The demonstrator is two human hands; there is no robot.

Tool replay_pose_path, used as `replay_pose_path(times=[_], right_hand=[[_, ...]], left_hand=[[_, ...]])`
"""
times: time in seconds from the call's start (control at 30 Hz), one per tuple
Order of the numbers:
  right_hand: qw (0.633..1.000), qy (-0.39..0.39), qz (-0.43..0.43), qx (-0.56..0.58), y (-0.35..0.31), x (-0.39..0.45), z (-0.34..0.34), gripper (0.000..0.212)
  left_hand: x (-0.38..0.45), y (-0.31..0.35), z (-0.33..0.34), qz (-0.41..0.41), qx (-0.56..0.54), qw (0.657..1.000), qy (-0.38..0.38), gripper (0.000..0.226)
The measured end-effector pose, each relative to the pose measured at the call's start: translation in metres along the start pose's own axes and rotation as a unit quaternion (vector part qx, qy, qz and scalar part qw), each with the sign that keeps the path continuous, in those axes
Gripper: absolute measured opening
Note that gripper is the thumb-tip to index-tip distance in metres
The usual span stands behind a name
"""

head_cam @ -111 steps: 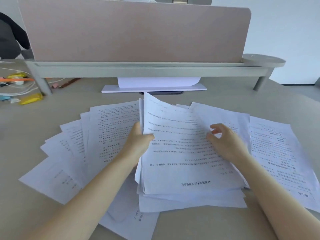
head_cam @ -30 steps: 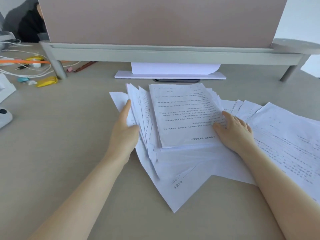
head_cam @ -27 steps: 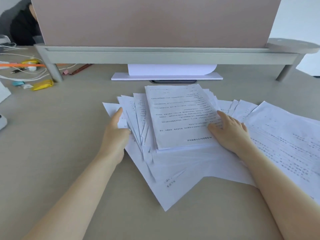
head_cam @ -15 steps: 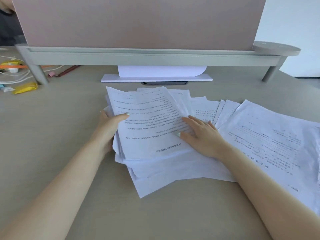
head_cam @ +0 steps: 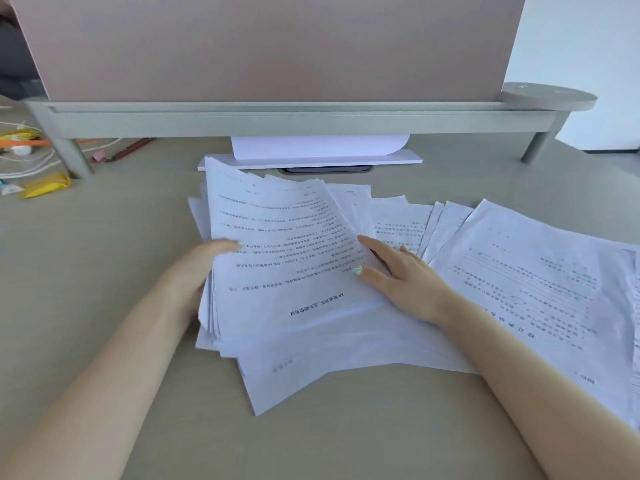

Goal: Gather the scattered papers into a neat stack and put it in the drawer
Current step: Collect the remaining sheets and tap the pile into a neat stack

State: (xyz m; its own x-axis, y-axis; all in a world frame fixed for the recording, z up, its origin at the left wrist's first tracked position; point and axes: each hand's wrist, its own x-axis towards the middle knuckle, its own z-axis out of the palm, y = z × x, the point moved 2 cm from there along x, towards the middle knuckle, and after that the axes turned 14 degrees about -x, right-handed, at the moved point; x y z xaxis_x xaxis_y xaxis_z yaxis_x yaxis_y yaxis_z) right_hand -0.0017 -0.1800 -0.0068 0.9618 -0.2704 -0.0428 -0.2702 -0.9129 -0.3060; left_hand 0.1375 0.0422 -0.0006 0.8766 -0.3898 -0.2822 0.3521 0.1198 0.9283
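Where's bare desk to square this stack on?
Bare desk lies left of the gathered stack, from the shelf leg to the near edge, and in front between the forearms. To the right, loose sheets cover it. Far left is cluttered with cables.

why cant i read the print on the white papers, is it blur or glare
Head view: mostly soft focus and low resolution, plus the printed white sheets lie upside down to the camera; no glare, just even daylight. Slight motion smear on the left hand; the right hand looks sharper. Wide-angle lens bows the grey metal shelf rail.
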Motion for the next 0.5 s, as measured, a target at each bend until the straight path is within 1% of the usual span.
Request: replay_pose_path(times=[0.03,0.1,0.13,0.2,0.27,0.3,0.33,0.4,0.47,0.5], right_hand=[[1.000,0.001,-0.003,-0.004,0.001,0.000,0.001,0.058],[1.000,-0.003,-0.005,0.012,0.005,0.002,0.002,0.059],[0.999,-0.009,-0.002,0.033,0.007,0.002,0.002,0.059],[0.996,-0.018,0.010,0.085,0.012,0.003,0.002,0.063],[0.989,-0.012,0.024,0.143,0.014,0.001,0.000,0.068],[0.987,-0.004,0.027,0.157,0.015,0.001,0.000,0.065],[0.988,0.004,0.033,0.150,0.016,0.001,0.001,0.060],[0.997,0.023,0.049,0.063,0.018,0.002,0.003,0.055],[0.997,0.024,0.065,-0.032,0.023,0.003,0.005,0.058],[0.996,0.016,0.073,-0.056,0.026,0.003,0.005,0.060]], left_hand=[[0.000,0.000,0.000,-0.029,0.020,0.999,-0.010,0.017],[0.003,0.002,-0.002,-0.055,0.042,0.997,-0.020,0.013],[0.004,0.002,-0.001,-0.054,0.059,0.996,-0.025,0.012],[0.005,0.002,0.005,-0.055,0.067,0.996,-0.031,0.018],[0.012,-0.003,0.007,-0.049,0.085,0.995,-0.024,0.025],[0.014,-0.004,0.008,-0.038,0.098,0.994,-0.021,0.026],[0.014,-0.005,0.009,-0.027,0.113,0.993,-0.017,0.027],[0.017,-0.004,0.004,-0.012,0.128,0.992,-0.004,0.033],[0.021,-0.002,-0.010,-0.003,0.124,0.992,-0.008,0.038],[0.021,0.000,-0.017,-0.001,0.130,0.991,0.002,0.040]])
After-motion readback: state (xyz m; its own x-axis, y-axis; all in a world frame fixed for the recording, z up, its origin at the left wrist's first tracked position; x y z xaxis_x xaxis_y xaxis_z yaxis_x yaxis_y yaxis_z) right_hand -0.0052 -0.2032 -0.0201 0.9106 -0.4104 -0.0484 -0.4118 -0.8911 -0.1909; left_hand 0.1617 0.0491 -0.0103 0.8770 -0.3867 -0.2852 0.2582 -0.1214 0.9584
